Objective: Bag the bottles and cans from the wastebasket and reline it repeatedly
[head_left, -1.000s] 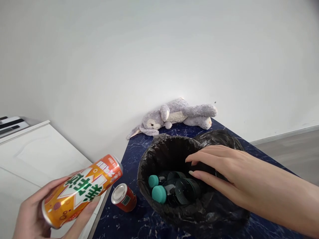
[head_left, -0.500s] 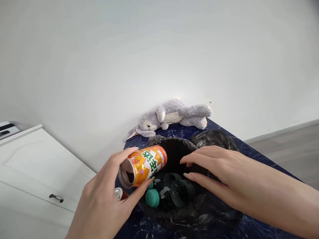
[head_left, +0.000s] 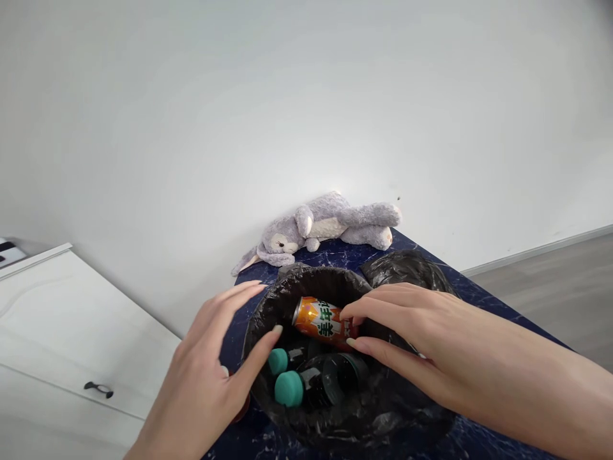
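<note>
A bin lined with a black bag (head_left: 282, 300) stands on a dark blue marbled table (head_left: 345, 254). An orange drink can (head_left: 320, 319) lies loose inside it, near the far wall, above dark bottles with teal caps (head_left: 288, 388). My left hand (head_left: 211, 377) hovers at the bin's left rim, fingers spread and holding nothing. My right hand (head_left: 412, 326) lies across the right rim with its fingers stretched over the opening, fingertips close to the can. A red can (head_left: 243, 406) is almost wholly hidden behind my left hand.
A grey plush rabbit (head_left: 325, 223) lies at the table's far edge against the white wall. A white cabinet (head_left: 71, 319) with a dark handle (head_left: 98, 388) stands to the left. Grey floor (head_left: 565, 287) shows on the right.
My left hand carried the orange can from the lower left to the bin and let it go. The can now lies inside. My right hand stayed on the rim.
</note>
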{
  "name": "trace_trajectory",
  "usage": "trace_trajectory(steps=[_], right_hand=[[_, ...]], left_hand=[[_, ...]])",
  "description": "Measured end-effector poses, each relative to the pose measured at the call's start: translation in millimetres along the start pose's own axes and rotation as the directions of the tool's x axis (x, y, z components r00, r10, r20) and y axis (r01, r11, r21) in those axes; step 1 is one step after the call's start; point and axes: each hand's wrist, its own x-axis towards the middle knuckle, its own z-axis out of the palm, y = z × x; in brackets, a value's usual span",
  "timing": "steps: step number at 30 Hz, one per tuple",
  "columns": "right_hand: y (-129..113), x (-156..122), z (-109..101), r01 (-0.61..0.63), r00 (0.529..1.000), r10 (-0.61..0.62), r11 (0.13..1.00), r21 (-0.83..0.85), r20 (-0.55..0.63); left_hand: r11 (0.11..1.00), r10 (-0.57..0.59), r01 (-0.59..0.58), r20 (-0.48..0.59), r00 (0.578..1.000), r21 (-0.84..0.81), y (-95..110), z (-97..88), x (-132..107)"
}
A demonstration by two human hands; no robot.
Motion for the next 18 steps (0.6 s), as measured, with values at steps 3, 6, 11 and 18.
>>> trace_trajectory(steps=[3, 6, 11, 18], right_hand=[[-1.6, -1.3, 0.9, -0.017, 1.0, 0.017, 1.0, -0.002, -0.006], [-2.6, -2.3, 1.6, -0.027, 1.0, 0.027, 1.0, -0.002, -0.005], [1.5, -1.1, -0.1, -0.02, 0.999, 0.019, 1.0, 0.009, 0.032], [-1.4, -3.8, 0.0, -0.037, 0.999, 0.037, 0.999, 0.002, 0.025]], left_hand=[[0.991, -0.125, 0.129, -0.127, 0.984, 0.022, -12.4, -3.4, -13.0], [0.948, -0.298, 0.309, -0.126, 0.946, 0.076, -41.6, -3.3, -25.8], [0.915, -0.369, 0.344, 0.094, 0.925, 0.209, -118.5, 13.3, -53.3], [0.864, -0.504, 0.444, 0.435, 0.746, 0.238, -174.7, 38.5, -95.3]])
